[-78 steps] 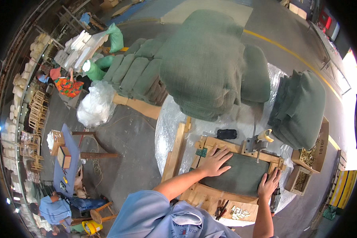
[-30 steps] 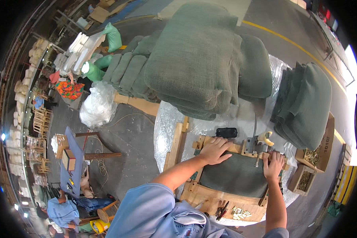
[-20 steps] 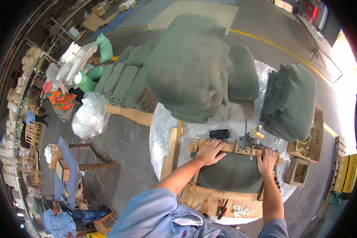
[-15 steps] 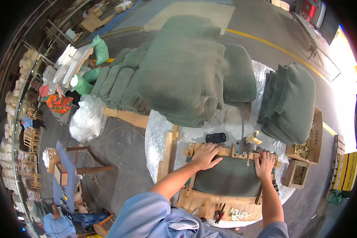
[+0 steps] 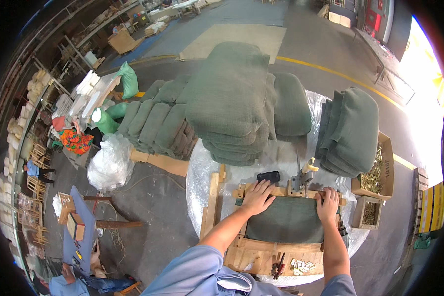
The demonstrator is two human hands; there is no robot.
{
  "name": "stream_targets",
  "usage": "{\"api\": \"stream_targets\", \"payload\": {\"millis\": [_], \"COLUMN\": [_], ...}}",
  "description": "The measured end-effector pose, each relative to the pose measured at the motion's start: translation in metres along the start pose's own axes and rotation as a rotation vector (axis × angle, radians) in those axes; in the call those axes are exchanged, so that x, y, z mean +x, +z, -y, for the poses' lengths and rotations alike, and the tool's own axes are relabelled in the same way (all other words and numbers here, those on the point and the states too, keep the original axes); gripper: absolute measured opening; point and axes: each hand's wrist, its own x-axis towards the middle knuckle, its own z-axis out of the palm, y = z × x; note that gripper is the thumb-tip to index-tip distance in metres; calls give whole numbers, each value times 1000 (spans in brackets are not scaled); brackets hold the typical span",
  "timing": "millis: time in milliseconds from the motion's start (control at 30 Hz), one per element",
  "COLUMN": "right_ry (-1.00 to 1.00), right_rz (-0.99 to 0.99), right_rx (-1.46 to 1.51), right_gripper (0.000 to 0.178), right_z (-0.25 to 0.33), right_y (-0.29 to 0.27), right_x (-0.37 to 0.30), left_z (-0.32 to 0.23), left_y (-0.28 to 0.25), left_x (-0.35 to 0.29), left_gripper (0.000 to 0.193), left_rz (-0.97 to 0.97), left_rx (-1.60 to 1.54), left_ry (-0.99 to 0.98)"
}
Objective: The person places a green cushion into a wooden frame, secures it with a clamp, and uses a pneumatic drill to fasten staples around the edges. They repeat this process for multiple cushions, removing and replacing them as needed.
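Note:
A dark green padded fabric piece [image 5: 283, 223], like a seat cushion, lies flat in a wooden frame [image 5: 241, 227] on a wooden board [image 5: 256, 251]. My left hand [image 5: 258, 198] rests on its far left corner by the frame's back bar, fingers spread and thumb pointing right. On the far right corner lies my right hand [image 5: 328, 204], its fingers laid forward over the bar and slightly bent. Between the hands, a metal toggle clamp [image 5: 297, 183] with a yellowish handle [image 5: 309, 166] is fixed to the bar. What lies under my palms is hidden.
Tall stacks of green cushions [image 5: 227, 98] stand beyond the frame, with more at the right [image 5: 352, 130]. A black phone-like object [image 5: 269, 176] lies behind the bar. Pliers [image 5: 280, 266] and small pale pieces [image 5: 302, 267] lie near me. Boxes of metal parts [image 5: 367, 213] stand right.
The view has shifted, so the stacks sit a little lower. My left hand has slid slightly on the left corner; my right hand stays on the right corner.

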Motion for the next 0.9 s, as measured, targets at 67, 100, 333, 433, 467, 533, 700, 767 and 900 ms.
{"api": "stream_targets", "payload": {"millis": [67,100,333,433,467,533,700,767,900], "right_ry": [11,23,283,253,269,291,336,320,283], "right_rz": [-29,-43,-42,-40,-27,-3,40,15,-30], "right_rx": [-23,-44,-104,-90,-91,-102,-128,-137,-174], "right_gripper": [50,52,60,62,62,63,62,62,60], "right_z": [7,8,-25,-24,-22,-17,-20,-25,-26], "right_y": [-10,-20,-2,-3,-4,-6,-3,1,5], "right_x": [-15,-25,-80,-85,-86,-82,-80,-80,-76], "left_z": [-7,-15,-25,-25,-24,-26,-27,-26,-24], "left_y": [3,-5,-18,-13,-12,-10,-11,-11,-9], "left_x": [-20,-34,-71,-76,-77,-72,-70,-67,-64], "left_gripper": [69,72,79,78,78,77,77,77,75], "left_rz": [22,54,136,143,166,234,229,204,130], "left_rx": [17,-7,-83,-85,-67,-72,-68,-96,-106], "left_ry": [-29,-25,-18,-31,-31,-55,-58,-64,-35]}}
